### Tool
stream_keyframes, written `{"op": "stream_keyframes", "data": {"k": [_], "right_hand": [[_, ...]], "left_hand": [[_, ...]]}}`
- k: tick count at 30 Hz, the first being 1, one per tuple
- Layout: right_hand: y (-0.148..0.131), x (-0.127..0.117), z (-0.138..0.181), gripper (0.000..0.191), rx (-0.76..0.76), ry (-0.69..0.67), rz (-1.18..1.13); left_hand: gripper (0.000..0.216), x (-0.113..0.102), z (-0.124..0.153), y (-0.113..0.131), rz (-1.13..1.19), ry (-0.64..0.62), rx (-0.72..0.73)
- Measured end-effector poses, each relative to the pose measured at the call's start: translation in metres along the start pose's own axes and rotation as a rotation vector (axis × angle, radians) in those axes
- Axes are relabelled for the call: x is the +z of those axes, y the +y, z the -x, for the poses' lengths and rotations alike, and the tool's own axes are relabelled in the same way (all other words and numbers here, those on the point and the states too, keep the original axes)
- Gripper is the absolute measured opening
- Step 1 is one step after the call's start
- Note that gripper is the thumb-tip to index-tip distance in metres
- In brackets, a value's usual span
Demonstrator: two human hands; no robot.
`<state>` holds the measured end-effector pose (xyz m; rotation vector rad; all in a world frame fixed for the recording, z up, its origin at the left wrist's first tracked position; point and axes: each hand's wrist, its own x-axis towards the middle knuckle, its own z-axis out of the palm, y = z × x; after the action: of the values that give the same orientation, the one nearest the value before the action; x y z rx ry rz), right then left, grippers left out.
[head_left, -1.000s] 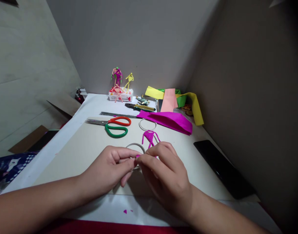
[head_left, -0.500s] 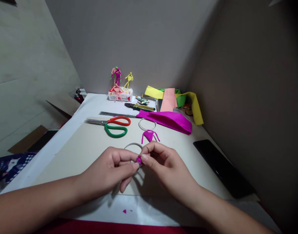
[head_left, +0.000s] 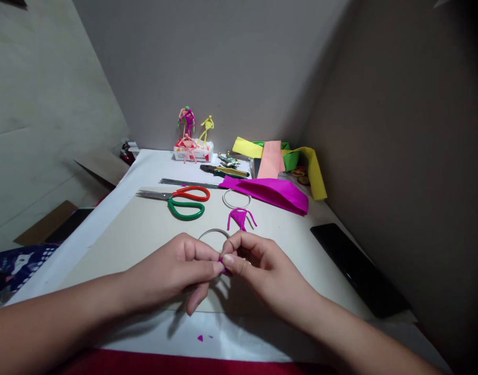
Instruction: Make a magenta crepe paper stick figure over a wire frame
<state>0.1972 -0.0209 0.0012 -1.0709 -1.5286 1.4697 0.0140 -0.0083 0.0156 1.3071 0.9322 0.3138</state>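
Note:
My left hand point(head_left: 170, 271) and my right hand point(head_left: 262, 271) meet at the fingertips, both pinching a tiny twisted bit of magenta crepe paper point(head_left: 222, 264), which is mostly hidden by the fingers. Just behind them, a thin grey wire ring point(head_left: 213, 233) lies partly under my fingers. Further up the board, a small magenta paper-wrapped wire form point(head_left: 239, 219) with thin legs lies apart from both hands, beside a second wire ring point(head_left: 236, 199).
Red-and-green scissors point(head_left: 180, 200) lie on a beige board point(head_left: 117, 260) near a wire bundle point(head_left: 187, 183). Behind are pliers point(head_left: 223, 172), folded magenta crepe paper point(head_left: 270, 192), coloured paper strips point(head_left: 272, 159), and small wire figures point(head_left: 187, 122). A black phone point(head_left: 356, 263) lies right.
My right hand has turned and drawn back slightly to the right, showing the fingertips at the pinch. Both hands sit a little lower, still holding the magenta bit.

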Motion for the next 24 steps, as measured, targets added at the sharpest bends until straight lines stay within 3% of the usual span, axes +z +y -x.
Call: {"op": "stream_keyframes", "data": {"k": [4,9,11,13,16,19,24], "right_hand": [[0.001,0.004,0.003,0.009,-0.103,0.060,0.141],[0.010,0.009,0.010,0.013,-0.588,0.216,0.562],[0.013,0.009,0.011,0.017,-0.672,0.221,0.647],[0.014,0.008,0.010,0.020,-0.645,0.221,0.594],[0.013,0.006,0.005,0.025,-0.487,0.232,0.395],[0.012,0.005,0.000,0.015,-0.379,0.203,0.271],[0.016,0.006,-0.001,0.015,-0.524,0.250,0.242]], "left_hand": [[0.026,0.001,-0.001,-0.003,0.064,0.037,0.013],[0.024,0.002,-0.003,-0.005,0.100,0.048,0.059],[0.023,0.001,-0.004,-0.005,0.100,0.075,0.080],[0.025,0.000,-0.004,-0.006,0.097,0.120,0.094],[0.028,-0.002,-0.005,-0.007,0.089,0.148,0.102],[0.027,-0.003,-0.005,-0.009,0.110,0.139,0.087],[0.024,-0.001,-0.005,-0.008,0.189,0.146,0.085]]}}
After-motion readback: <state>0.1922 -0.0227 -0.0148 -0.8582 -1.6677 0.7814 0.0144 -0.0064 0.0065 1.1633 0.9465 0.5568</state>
